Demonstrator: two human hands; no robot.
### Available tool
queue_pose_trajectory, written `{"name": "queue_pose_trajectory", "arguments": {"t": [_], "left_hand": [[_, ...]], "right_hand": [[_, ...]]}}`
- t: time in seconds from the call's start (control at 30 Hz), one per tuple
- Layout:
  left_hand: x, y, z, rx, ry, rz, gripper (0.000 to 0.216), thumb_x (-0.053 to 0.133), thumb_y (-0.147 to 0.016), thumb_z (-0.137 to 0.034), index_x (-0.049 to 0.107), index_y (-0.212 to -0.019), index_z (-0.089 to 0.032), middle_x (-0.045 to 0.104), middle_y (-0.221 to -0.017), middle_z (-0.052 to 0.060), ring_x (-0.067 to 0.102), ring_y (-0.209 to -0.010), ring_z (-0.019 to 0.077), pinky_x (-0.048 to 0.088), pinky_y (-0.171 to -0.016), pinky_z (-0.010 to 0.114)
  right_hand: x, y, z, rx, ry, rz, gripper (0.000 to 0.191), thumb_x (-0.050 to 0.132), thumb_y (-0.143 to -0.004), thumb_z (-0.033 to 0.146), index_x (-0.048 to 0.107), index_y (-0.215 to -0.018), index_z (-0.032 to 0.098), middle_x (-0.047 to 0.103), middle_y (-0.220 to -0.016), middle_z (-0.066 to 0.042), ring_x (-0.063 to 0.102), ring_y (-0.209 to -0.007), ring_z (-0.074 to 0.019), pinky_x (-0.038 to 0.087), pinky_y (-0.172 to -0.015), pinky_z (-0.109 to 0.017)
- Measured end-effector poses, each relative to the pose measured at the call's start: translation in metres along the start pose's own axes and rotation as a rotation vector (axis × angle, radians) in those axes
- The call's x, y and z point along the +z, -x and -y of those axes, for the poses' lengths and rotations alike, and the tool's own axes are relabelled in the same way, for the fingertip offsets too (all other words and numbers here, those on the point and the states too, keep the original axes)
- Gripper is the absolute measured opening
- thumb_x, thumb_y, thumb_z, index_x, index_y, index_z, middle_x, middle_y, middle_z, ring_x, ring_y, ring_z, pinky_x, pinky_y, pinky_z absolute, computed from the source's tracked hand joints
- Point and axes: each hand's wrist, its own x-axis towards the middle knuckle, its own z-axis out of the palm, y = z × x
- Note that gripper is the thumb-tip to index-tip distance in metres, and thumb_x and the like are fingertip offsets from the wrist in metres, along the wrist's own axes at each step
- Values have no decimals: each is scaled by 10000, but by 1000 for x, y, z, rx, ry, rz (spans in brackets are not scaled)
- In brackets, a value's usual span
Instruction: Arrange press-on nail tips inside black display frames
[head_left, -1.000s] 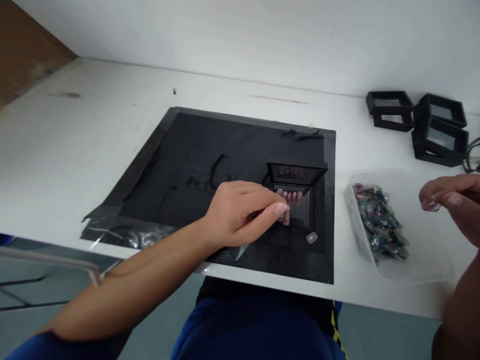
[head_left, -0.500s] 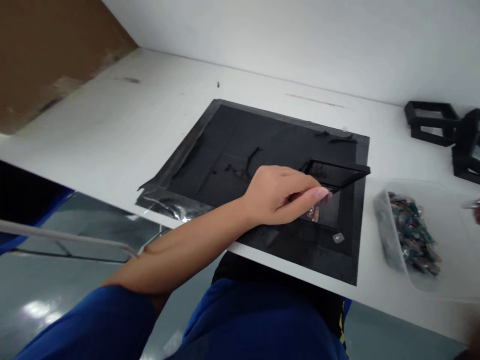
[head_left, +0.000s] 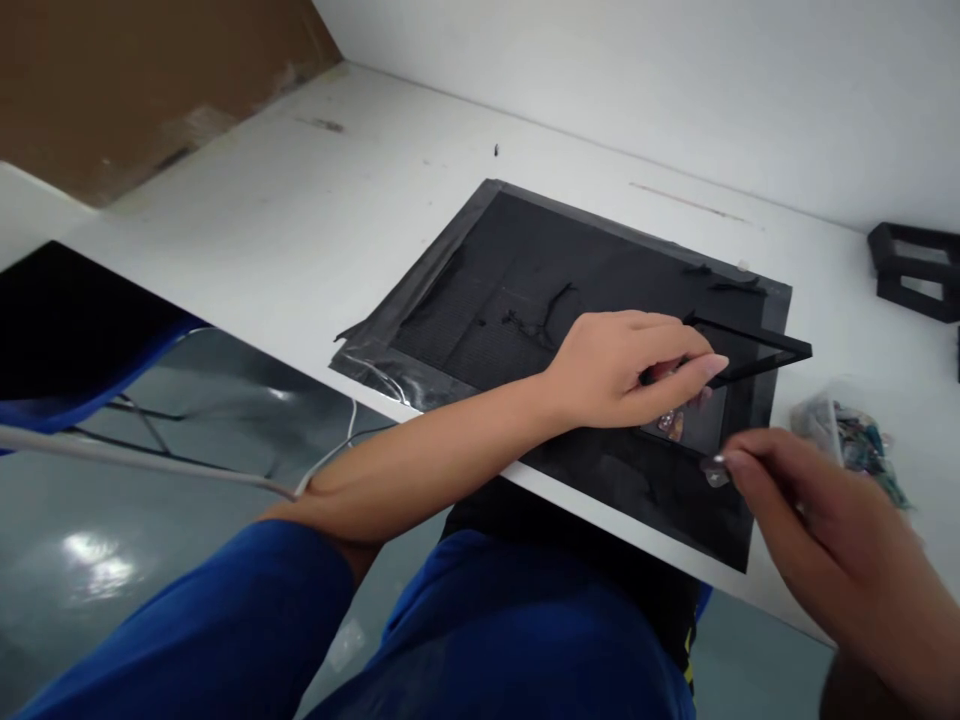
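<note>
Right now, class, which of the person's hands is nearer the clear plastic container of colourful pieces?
The right hand: it is close by the clear plastic container, hiding part of it in this view. The left hand is farther left, at the open black case.

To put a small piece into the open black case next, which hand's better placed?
Right, I'd say. The right hand is by the near right corner of the open black case, pinching what looks like a small shiny piece. The left hand lies over the case's left part, covering some.
</note>
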Motion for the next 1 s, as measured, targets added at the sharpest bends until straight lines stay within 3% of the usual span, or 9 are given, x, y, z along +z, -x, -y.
{"name": "queue_pose_trajectory", "arguments": {"t": [0.07,0.2,0.5,0.7,1.0], "left_hand": [[0,1,1,-32,-34,39,366,508,-993,-409,715,-787,-188,680,-642,-21,619,-635,74,438,-610,208],[-1,0,2,-95,-57,105,446,442,-1013,-451,698,-755,-193,704,-685,-17,626,-662,83,456,-653,218],[-4,-2,-1,-132,-78,198,476,401,-1017,-475,685,-746,-204,651,-643,-26,622,-687,88,404,-612,234],[-3,-2,1,-139,-69,199,469,407,-1018,-468,668,-734,-202,646,-641,-39,607,-675,72,374,-594,235],[-3,-2,0,-149,-75,200,487,394,-1015,-494,663,-739,-196,642,-627,-22,605,-668,91,359,-598,242]], "right_hand": [[12,-22,6,-10,22,79,361,414,-988,545,607,-914,249,578,-618,18,516,-508,-131,367,-475,-260],[21,-44,0,57,72,88,386,398,-976,574,618,-925,261,627,-668,13,568,-550,-149,381,-520,-275],[23,-38,-8,122,-37,-12,427,549,-898,645,656,-944,234,537,-602,26,484,-528,-119,354,-486,-258],[24,-34,-14,146,-33,55,449,616,-832,680,653,-867,235,447,-554,47,420,-505,-102,330,-468,-248],[23,-37,-15,126,-49,-37,430,591,-869,652,668,-925,233,506,-592,37,457,-519,-110,348,-485,-260]]}}
